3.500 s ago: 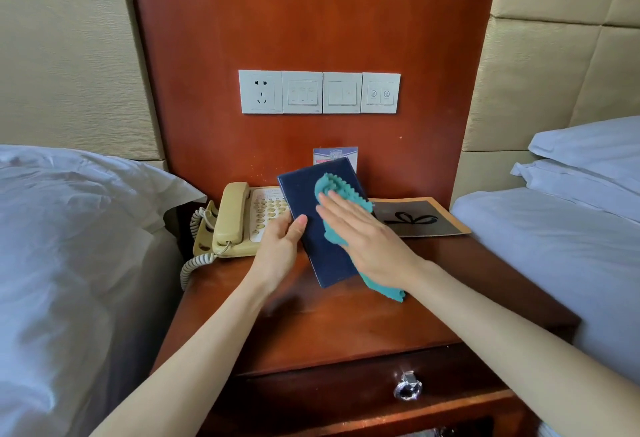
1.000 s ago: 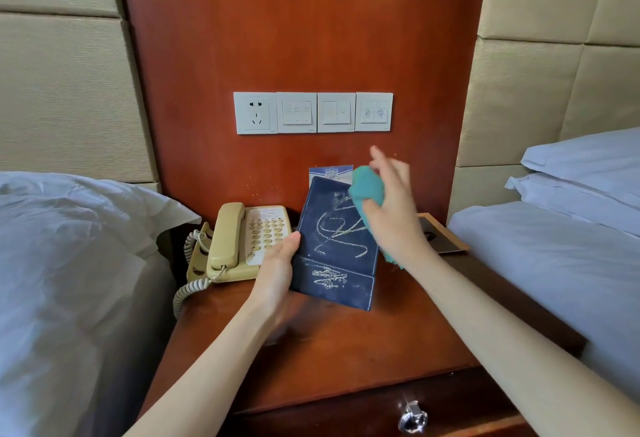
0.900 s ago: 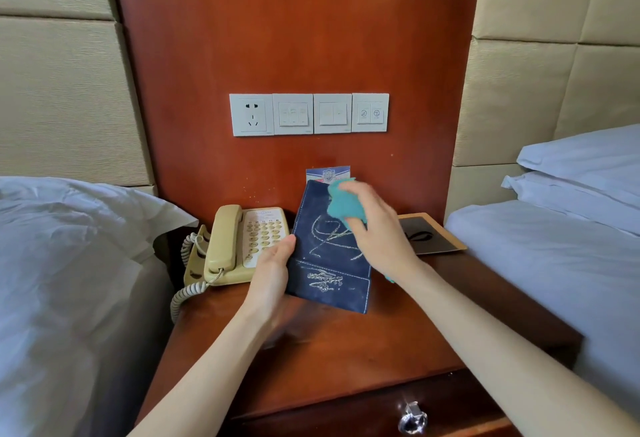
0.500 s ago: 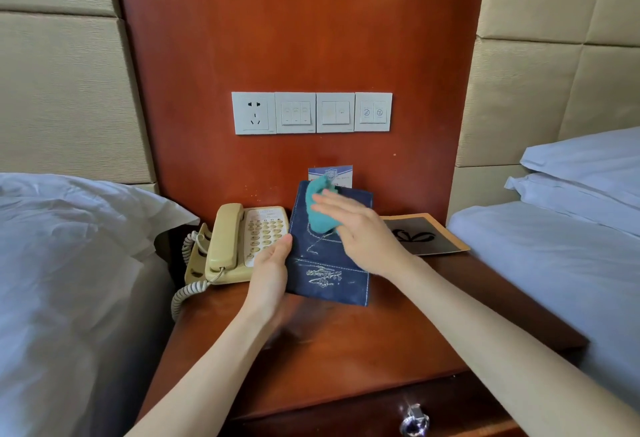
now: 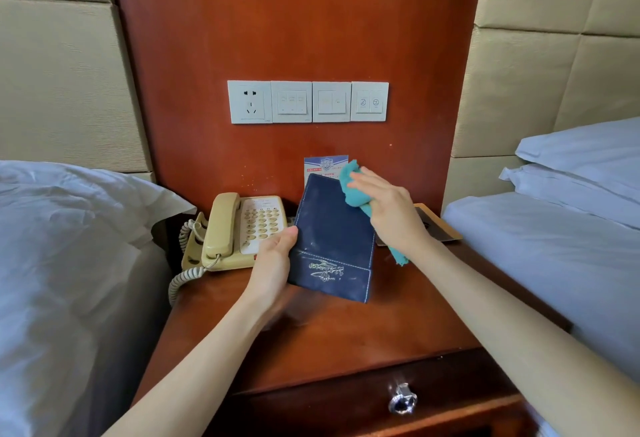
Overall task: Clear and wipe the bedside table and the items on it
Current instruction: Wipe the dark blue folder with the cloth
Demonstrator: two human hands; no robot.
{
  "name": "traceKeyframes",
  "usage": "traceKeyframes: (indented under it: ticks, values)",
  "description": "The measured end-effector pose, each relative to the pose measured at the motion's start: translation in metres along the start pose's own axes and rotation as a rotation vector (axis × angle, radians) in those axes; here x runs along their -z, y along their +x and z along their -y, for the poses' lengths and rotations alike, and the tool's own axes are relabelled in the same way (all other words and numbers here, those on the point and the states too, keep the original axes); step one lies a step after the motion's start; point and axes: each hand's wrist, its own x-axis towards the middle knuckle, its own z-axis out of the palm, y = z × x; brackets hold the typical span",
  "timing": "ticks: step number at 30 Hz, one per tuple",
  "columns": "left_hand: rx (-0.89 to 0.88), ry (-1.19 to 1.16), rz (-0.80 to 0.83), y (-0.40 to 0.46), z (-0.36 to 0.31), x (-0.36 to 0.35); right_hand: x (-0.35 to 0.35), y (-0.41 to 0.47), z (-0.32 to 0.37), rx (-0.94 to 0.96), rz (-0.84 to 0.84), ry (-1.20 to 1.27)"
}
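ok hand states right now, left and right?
Left hand: closed on the blue folder, holding it tilted up.
Right hand: closed on the teal cloth, pressed to the folder's top corner.

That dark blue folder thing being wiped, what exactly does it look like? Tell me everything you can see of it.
The dark blue folder is a flat rectangular cover, leather-like, with pale stitching along its edges and across a lower band that bears a silvery emblem. Faint dusty smears show on its face. It stands tilted back, its bottom edge at the bedside table. The left hand grips its left edge; the right hand presses a teal cloth to its upper right corner. A small printed card stands behind it.
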Motion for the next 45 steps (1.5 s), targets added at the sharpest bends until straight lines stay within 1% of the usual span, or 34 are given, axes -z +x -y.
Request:
traceKeyframes:
  ticks: [2,4,6,8,11,15,21,25,30,34,35,37,39,40,41,45]
  values:
    - [-0.007,0.035,0.022,0.000,0.002,0.002,-0.008,0.006,0.006,-0.058,-0.024,0.027]
    - [-0.020,0.065,0.035,0.000,0.002,0.004,-0.017,0.009,0.013,-0.045,0.000,0.062]
    - [-0.027,0.080,0.017,0.000,0.002,0.006,-0.025,0.009,0.021,-0.006,0.060,0.102]
    - [-0.037,0.074,-0.002,0.001,0.001,0.006,-0.031,0.004,0.028,0.044,0.158,0.143]
    - [-0.045,0.008,-0.037,0.000,0.000,0.002,-0.040,-0.009,0.037,0.087,0.305,0.212]
    - [0.014,-0.142,-0.103,-0.004,-0.006,0.000,-0.045,-0.024,0.047,0.072,0.423,0.286]
    - [0.102,-0.158,-0.121,-0.010,-0.009,0.000,-0.030,-0.035,0.046,-0.010,0.518,0.334]
    - [0.133,-0.111,-0.071,-0.010,-0.009,0.001,-0.011,-0.046,0.034,-0.046,0.508,0.318]
    - [0.100,-0.022,-0.107,-0.006,-0.007,0.001,0.009,-0.066,0.014,-0.086,0.492,0.318]
    - [0.062,-0.022,-0.112,-0.004,-0.007,0.000,0.025,-0.071,0.003,-0.110,0.476,0.268]
    - [0.040,-0.011,-0.122,-0.003,-0.007,0.000,0.026,-0.068,0.004,-0.101,0.444,0.239]
    - [-0.003,0.013,-0.145,-0.002,-0.005,-0.001,0.023,-0.060,0.010,-0.084,0.311,0.199]
    - [-0.019,0.040,-0.122,-0.002,-0.003,-0.004,0.015,-0.051,0.023,-0.053,0.157,0.209]
    - [-0.015,0.053,-0.106,-0.003,-0.002,-0.007,0.009,-0.048,0.031,-0.037,0.120,0.218]
    - [-0.007,0.048,-0.102,-0.005,-0.002,-0.008,0.001,-0.048,0.040,-0.019,0.118,0.226]
    - [0.017,-0.048,-0.136,-0.006,-0.007,0.000,-0.044,-0.072,0.068,0.111,0.210,0.207]
